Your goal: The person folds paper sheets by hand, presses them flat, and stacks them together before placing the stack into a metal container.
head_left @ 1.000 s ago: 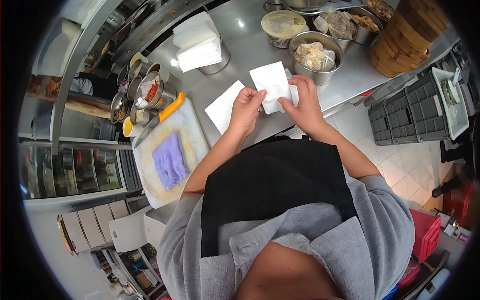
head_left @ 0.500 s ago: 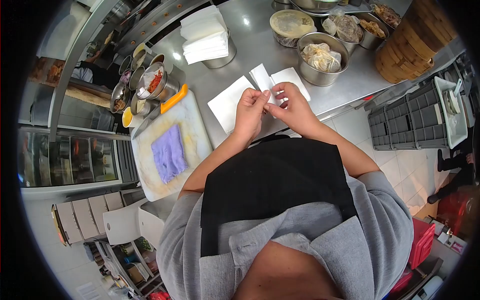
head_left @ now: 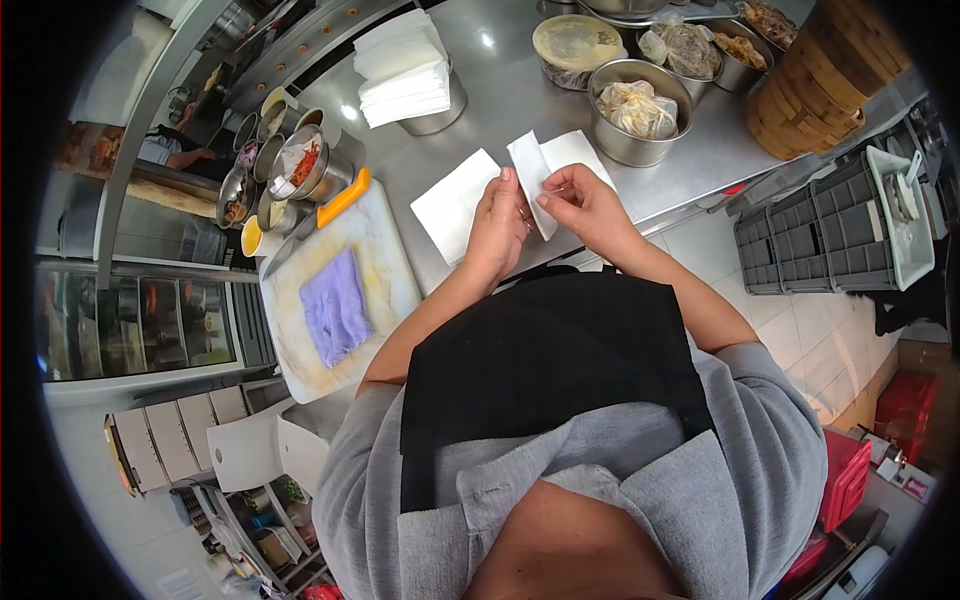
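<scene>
A narrow folded white paper (head_left: 532, 180) stands between my hands above the steel counter. My right hand (head_left: 588, 208) pinches its right side with bent fingers. Against its left side rests my left hand (head_left: 499, 225), fingers straight and close together, thumb up. One white sheet (head_left: 455, 205) lies on the counter left of my left hand. Another white stack (head_left: 582, 152) lies behind my right hand, partly covered by it. Farther back, a thick pile of white papers (head_left: 403, 70) sits on top of a round metal container (head_left: 440, 110).
A cutting board (head_left: 395, 260) with a purple cloth (head_left: 335, 308) and an orange-handled knife (head_left: 343, 198) lies left. Metal bowls of food stand behind it. A metal pot (head_left: 642, 148) with a plastic bag, a lidded tub (head_left: 577, 45) and bamboo steamers (head_left: 810, 100) stand back right.
The paper between my hands has gone from a wide sheet to a narrow folded strip. My left hand's fingers have straightened from a pinch.
</scene>
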